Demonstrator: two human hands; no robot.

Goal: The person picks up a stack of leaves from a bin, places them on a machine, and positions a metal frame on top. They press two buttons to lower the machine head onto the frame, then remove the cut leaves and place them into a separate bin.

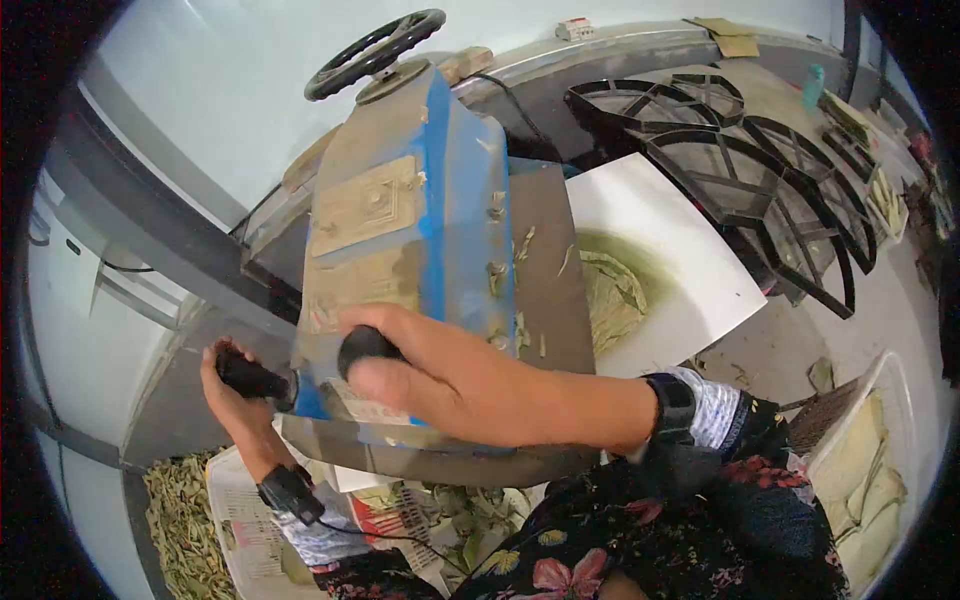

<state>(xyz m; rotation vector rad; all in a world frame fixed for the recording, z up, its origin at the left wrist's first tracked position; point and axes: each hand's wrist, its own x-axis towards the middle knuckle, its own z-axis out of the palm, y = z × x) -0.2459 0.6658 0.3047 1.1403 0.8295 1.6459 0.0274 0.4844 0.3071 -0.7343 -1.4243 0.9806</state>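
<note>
In front of me stands a dusty blue machine (pixel 470 230) with a black handwheel (pixel 322 82) on top. My left hand (pixel 232 408) is closed around a black handle (pixel 250 376) at the machine's lower left side. My right hand (pixel 440 375) reaches across the machine's front, its fingers wrapped round a black knob (pixel 364 347). Part of that knob is hidden by the hand. To the right of the machine, a round greenish leafy piece (pixel 615 300) shows in an opening of a white board (pixel 690 280), with green dust around it.
Several black metal frames (pixel 730 160) lie at the upper right. A white bin (pixel 875 470) with flat pale-green leaves stands at the lower right. Below the machine is a white basket (pixel 245 530), beside a heap of dry leaves (pixel 180 520). A thin cable runs from my left wristband.
</note>
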